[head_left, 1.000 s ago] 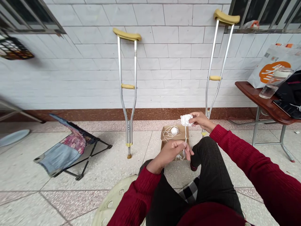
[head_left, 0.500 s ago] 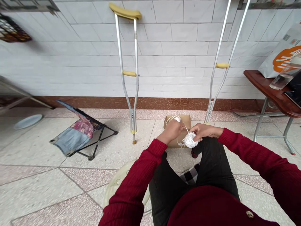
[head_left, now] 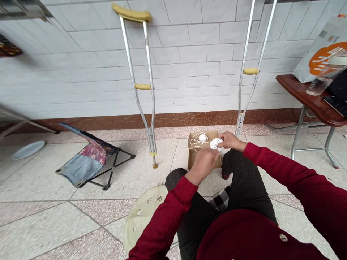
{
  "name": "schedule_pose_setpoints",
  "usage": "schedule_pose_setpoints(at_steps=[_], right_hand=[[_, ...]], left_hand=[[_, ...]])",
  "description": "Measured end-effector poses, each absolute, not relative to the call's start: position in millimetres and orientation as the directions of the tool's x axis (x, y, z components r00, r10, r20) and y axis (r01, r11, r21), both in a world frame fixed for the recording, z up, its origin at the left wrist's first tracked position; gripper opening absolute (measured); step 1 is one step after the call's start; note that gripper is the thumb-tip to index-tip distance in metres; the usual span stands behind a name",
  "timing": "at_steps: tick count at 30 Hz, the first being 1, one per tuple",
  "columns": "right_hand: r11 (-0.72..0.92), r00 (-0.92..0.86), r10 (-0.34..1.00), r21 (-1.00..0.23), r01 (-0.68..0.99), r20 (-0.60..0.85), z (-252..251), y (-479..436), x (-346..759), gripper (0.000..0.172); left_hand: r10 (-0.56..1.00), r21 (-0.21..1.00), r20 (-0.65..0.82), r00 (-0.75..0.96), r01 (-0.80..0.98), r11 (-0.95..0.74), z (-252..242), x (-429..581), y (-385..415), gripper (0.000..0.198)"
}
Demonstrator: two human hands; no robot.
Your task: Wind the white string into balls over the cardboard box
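My right hand (head_left: 230, 141) grips a white bundle of wound cord (head_left: 216, 144) above the far right corner of a cardboard box (head_left: 193, 159). My left hand (head_left: 203, 161) is just below the bundle, in front of the box, with its fingers against the cord, and its fingertips are partly hidden. Inside the box lie a small white ball of cord (head_left: 202, 137) and a loose tangle of white cord (head_left: 195, 141). The box sits on the tiled floor in front of my knees.
Two aluminium crutches (head_left: 138, 86) (head_left: 248, 71) lean on the tiled wall either side of the box. A folding stool (head_left: 92, 162) lies at left. A pale plastic seat (head_left: 143, 220) is beside my leg. At right stands a wooden-topped table (head_left: 303, 94) holding a water bottle (head_left: 322, 81).
The cord bundle has risen from low over the box's near edge towards its far corner. My left hand has moved lower, beneath the bundle. The view has turned slightly right.
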State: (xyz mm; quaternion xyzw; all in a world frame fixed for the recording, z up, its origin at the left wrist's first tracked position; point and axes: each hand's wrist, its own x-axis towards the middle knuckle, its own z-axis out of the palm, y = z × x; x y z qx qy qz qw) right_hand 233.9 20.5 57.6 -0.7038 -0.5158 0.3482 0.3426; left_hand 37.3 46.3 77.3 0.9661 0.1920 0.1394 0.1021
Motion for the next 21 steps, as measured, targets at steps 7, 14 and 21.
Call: schedule_pose_setpoints(at_steps=[7,14,21], right_hand=[[-0.328,0.075,0.944,-0.938,0.116,-0.321,65,3,232,0.032],[-0.36,-0.076,0.931,-0.932,-0.043,-0.356,73,-16,207,0.03],[-0.409,-0.288,0.862,-0.908,0.092,-0.417,67,-41,195,0.029]], left_hand=[[0.557,0.528,0.103,0.824,0.43,-0.733,18,13,32,0.035],[0.615,0.645,0.012,0.788,0.464,-0.607,-12,18,25,0.025],[0.437,0.424,0.191,0.879,0.327,-0.844,8,24,83,0.025]])
